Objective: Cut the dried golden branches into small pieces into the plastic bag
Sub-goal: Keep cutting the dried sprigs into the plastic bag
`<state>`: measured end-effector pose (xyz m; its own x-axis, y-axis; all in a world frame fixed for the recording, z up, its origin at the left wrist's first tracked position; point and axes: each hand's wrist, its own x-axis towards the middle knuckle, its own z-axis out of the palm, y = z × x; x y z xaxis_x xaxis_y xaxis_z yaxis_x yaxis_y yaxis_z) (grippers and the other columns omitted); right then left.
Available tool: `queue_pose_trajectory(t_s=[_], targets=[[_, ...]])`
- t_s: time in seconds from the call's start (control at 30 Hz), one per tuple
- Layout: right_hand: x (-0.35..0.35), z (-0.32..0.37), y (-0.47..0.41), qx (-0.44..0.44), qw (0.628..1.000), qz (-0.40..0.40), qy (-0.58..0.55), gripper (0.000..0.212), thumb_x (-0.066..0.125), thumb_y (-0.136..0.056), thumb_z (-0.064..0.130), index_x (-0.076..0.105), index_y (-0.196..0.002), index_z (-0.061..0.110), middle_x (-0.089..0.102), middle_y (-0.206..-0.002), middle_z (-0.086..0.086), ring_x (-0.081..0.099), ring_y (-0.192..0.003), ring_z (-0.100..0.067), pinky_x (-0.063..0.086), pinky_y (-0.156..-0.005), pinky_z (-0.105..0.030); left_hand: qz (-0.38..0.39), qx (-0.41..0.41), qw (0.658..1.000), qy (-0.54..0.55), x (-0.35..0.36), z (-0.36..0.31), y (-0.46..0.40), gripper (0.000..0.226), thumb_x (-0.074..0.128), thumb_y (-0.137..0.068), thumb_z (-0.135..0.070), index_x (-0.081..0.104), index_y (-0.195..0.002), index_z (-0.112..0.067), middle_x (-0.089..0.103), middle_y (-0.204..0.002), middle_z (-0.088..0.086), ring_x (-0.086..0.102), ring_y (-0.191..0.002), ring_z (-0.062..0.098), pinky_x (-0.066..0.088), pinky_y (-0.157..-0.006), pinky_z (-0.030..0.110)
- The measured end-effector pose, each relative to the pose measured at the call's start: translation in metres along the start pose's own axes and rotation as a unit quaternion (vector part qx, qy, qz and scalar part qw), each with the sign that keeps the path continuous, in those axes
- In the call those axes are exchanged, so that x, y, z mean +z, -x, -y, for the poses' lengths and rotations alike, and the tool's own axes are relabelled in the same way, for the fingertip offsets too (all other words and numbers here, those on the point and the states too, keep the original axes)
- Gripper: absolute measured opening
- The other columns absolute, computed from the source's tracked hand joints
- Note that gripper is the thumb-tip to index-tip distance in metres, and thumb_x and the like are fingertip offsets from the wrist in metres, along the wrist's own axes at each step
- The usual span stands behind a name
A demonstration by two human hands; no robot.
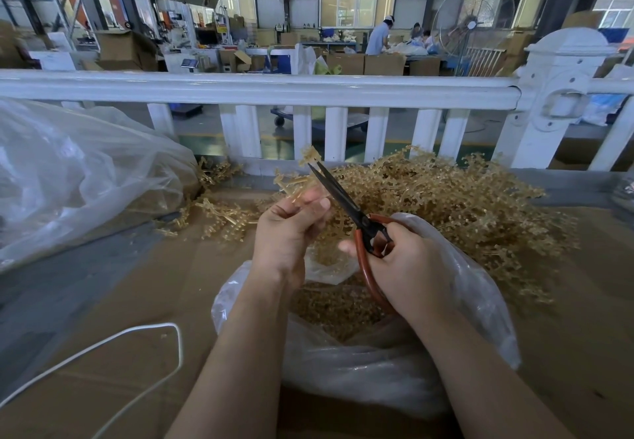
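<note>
A golden branch sprig point(302, 183) is pinched betw. thumb and curled fingers of the left hand point(291, 232), held up above the open plastic bag point(394, 363). Scissors point(346, 208) are gripped in the right hand point(408, 263); fingers are closed through the red-brown handle loops, thumb extended to the left. Black blades are seen only slightly parted, tips pointing up and away, set against the sprig's upper end; whether the stem actually sits betw. the blades can't be told. Bag is positioned directly under both hands, mouth open, w/ a layer of small cut golden pieces point(339, 311) visible inside. A large heap of uncut golden branches point(456, 205) is piled just behind and to the right of the bag, on the brown cardboard-covered work surface point(144, 301). A few loose sprigs point(219, 215) are scattered left of the heap. A big crumpled clear plastic sheet or bag point(75, 177) is bunched at far left. A white cord point(144, 335) is looped across the cardboard at lower left. A white railing point(274, 90) is run across behind the bench; workshop w/ cartons, a standing fan point(475, 14) and distant workers is seen beyond.
</note>
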<state>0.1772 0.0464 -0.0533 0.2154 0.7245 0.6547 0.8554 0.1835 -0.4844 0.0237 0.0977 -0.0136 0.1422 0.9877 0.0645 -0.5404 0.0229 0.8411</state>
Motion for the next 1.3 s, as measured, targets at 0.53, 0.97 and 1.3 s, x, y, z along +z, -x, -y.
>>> queue_pose_trajectory(t_s=[0.53, 0.97, 1.3], targets=[[-0.006, 0.002, -0.009, 0.180, 0.951, 0.150, -0.202, 0.032, 0.072, -0.087, 0.041, 0.071, -0.070, 0.015, 0.053, -0.042, 0.010, 0.051, -0.039, 0.000, 0.034, -0.040, -0.011, 0.028, -0.084, 0.996, 0.018, 0.001, -0.001, 0.001, 0.023, 0.070, -0.076, -0.004, 0.070, -0.096, -0.015, 0.066, -0.071, -0.004, 0.059, -0.063, 0.008, 0.048, -0.069, 0.023], [-0.005, 0.003, -0.003, 0.093, 0.947, 0.193, -0.240, 0.026, 0.078, -0.085, 0.025, 0.063, -0.064, 0.024, 0.061, -0.053, 0.015, 0.058, -0.052, 0.003, 0.041, -0.051, -0.009, 0.021, -0.021, 0.994, 0.108, -0.001, -0.004, -0.004, 0.014, 0.070, -0.071, -0.005, 0.071, -0.082, -0.014, 0.068, -0.071, -0.002, 0.062, -0.058, 0.006, 0.055, -0.059, 0.016], [-0.006, 0.005, -0.003, 0.092, 0.949, 0.211, -0.216, 0.020, 0.072, -0.090, 0.024, 0.066, -0.070, 0.025, 0.065, -0.057, 0.016, 0.062, -0.055, 0.002, 0.042, -0.050, -0.009, -0.125, 0.006, 0.981, 0.150, -0.008, -0.012, -0.008, 0.018, 0.069, -0.087, 0.000, 0.067, -0.101, -0.010, 0.067, -0.076, 0.000, 0.063, -0.062, 0.006, 0.057, -0.064, 0.016]])
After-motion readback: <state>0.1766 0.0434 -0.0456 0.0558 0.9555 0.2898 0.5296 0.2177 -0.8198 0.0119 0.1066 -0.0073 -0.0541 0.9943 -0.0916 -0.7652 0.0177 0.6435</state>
